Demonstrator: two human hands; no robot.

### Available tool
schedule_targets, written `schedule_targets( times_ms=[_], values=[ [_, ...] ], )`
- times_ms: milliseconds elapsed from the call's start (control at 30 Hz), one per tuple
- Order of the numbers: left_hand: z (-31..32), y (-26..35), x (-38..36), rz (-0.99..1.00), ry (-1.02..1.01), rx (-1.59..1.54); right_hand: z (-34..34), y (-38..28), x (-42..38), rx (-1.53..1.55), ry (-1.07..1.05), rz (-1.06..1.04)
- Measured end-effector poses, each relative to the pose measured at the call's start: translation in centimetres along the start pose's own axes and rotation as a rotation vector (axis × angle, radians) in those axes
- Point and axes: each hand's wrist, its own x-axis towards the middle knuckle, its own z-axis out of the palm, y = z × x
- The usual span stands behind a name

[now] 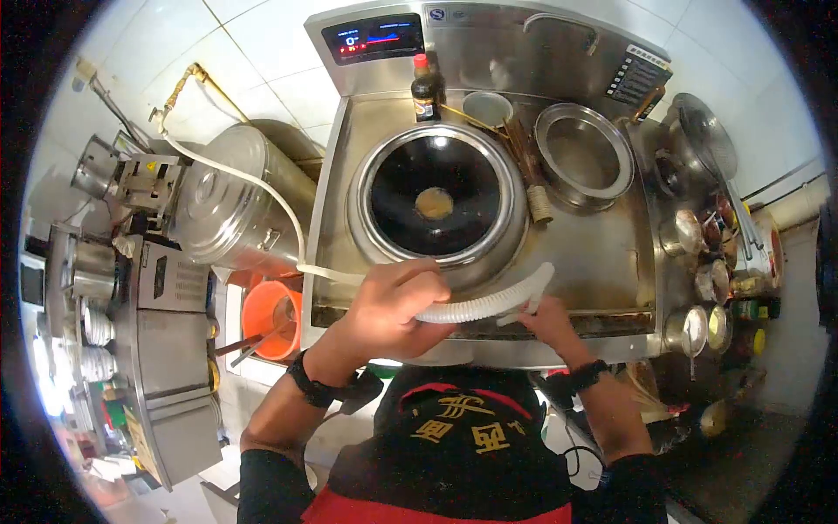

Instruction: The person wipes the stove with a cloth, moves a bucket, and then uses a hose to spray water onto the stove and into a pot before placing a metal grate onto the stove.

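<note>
A white corrugated hose arches over the front of the steel stove top. My left hand is closed round the hose, just in front of the round black wok. To the right, my right hand is closed near the hose's free end, at the front edge of the stove. Its fingers are on a short white piece there; whether this is part of the hose cannot be made out. Behind my left hand a smooth white tube runs back to a tap on the wall.
A steel pot stands at the right of the stove, with a wooden-handled brush beside it. A dark bottle stands behind the wok. An orange bucket and a large steel drum are at the left.
</note>
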Motion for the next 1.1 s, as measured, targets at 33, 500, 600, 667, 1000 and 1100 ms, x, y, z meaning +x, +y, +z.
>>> schedule_targets(
  times_ms=[33, 500, 600, 667, 1000, 1100],
  values=[
    [0.2, -0.2, 0.0, 0.013, 0.004, 0.005, -0.7, 0.9, -0.2, 0.032, -0.001, 0.047],
    [0.8, -0.2, -0.5, 0.008, -0.044, -0.016, 2.3, -2.7, -0.3, 0.147, -0.285, 0.187],
    [0.8, -0.1, -0.7, 0.001, -0.054, -0.02, 3.6, -1.2, -0.5, 0.189, -0.234, 0.196],
    [0.6, 0.2, -0.6, 0.006, -0.059, -0.006, 4.2, -0.3, -0.4, 0.224, -0.162, 0.068],
    [0.4, 0.9, -0.4, 0.037, -0.054, 0.017, 9.7, -5.1, 1.7, 0.296, -0.11, -0.168],
    [0.2, 0.7, -0.6, 0.049, -0.064, 0.014, 8.6, -6.9, 1.0, 0.203, -0.095, -0.185]
  ],
)
